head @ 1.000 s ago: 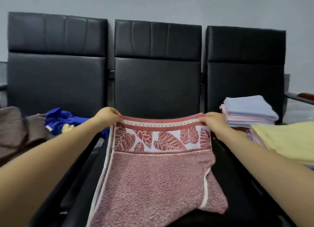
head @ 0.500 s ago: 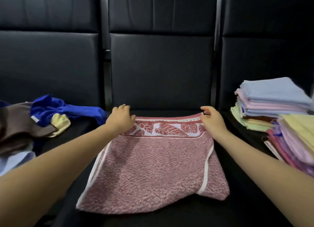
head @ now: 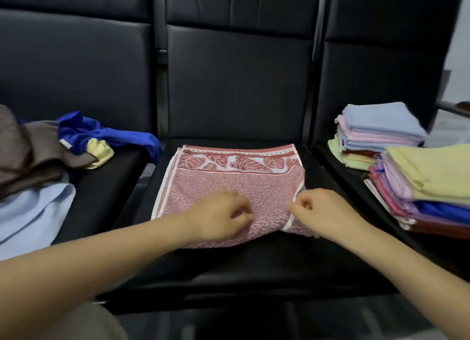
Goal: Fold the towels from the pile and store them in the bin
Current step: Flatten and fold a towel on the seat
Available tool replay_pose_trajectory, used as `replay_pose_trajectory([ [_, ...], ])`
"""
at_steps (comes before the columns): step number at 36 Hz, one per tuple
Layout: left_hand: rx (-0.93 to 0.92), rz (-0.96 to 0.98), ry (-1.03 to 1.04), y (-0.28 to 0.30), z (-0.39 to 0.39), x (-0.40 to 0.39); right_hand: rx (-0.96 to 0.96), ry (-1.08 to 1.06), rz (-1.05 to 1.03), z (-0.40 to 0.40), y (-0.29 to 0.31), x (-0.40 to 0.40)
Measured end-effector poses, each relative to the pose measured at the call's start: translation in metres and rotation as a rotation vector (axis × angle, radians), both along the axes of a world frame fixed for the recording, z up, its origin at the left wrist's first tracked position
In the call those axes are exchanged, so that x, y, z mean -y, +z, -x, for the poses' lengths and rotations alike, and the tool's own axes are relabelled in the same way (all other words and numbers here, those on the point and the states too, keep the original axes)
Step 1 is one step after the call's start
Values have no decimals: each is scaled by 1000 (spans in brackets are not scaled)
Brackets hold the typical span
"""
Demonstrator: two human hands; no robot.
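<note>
**A:** Any writing you can read from where you stand?

**B:** None. The pink towel [head: 230, 187] has only a leaf-pattern band along its far edge. There's a small white tag on the blue cloth [head: 106, 133], too small to read.

**A:** Where's that towel?

**B:** Flat and folded on the middle black seat [head: 254, 266], far edge close to the backrest. Left hand [head: 218, 216] sits on the near part, fingers curled into the cloth; whether its grip has closed on a fold I cannot tell. Right hand [head: 323, 212] has its grip closed on the white-trimmed edge at the near right corner.

**A:** Any bin?

**B:** I can't make one out. On the left seat [head: 112, 187] lies the loose pile [head: 33, 166]: brown, blue, yellow, pale blue cloths. On the right seat [head: 338, 171], two folded stacks, the far stack [head: 376, 131] topped light blue, the near stack [head: 432, 182] topped yellow.

**A:** The room?

**B:** Three joined black padded chairs, a pale wall at the far right.
</note>
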State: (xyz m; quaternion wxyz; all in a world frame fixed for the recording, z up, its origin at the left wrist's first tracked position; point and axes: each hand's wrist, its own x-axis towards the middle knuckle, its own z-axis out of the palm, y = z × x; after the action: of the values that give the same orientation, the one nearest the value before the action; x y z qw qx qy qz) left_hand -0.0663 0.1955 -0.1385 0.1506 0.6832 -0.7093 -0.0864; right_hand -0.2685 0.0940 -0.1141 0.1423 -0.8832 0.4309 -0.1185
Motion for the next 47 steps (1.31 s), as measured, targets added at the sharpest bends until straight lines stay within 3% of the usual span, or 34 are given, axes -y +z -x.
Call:
replay_pose_trajectory([
  [3, 94, -56, -27, -14, 6, -11, -95, -83, -115, 4, -16, -12],
  [13, 185, 49, -66, -37, 8, -29, -88, -199, -60, -7, -24, 2],
  [15, 167, 58, -54, -37, 8, -28, 90, -202, -138, -8, -28, 6],
  [20, 111, 46, -42, -39, 2, -27, 1053, -241, -741, -5, -23, 6],
  [22, 85, 37, -43, -39, -1, -25, 1252, -259, -863, 5, -17, 13],
  [25, 35, 25, -22, -40, -5, -22, 1336, -239, -1018, 24, -7, 23],
  [27, 15, 32, -23, -40, -6, -21, 1313, -212, -1080, 35, -5, 27],
  [29, 20, 40, -40, -40, -6, -22, 1167, -275, -1031, 43, -9, 29],
  [31, 30, 57, -54, -40, -6, -22, 913, -330, -816, 50, -19, 30],
  [35, 94, 39, -74, -39, -5, -26, 411, -308, -162, 61, -33, 29],
  [39, 116, 13, -141, -40, -7, -31, 34, -345, 85, 71, -34, 27],
  [43, 15, 42, -196, -40, -12, -33, 35, -195, 301, 73, -36, 22],
  [47, -54, 139, -230, -38, -8, -32, 196, 265, 336, 63, -34, 5],
])
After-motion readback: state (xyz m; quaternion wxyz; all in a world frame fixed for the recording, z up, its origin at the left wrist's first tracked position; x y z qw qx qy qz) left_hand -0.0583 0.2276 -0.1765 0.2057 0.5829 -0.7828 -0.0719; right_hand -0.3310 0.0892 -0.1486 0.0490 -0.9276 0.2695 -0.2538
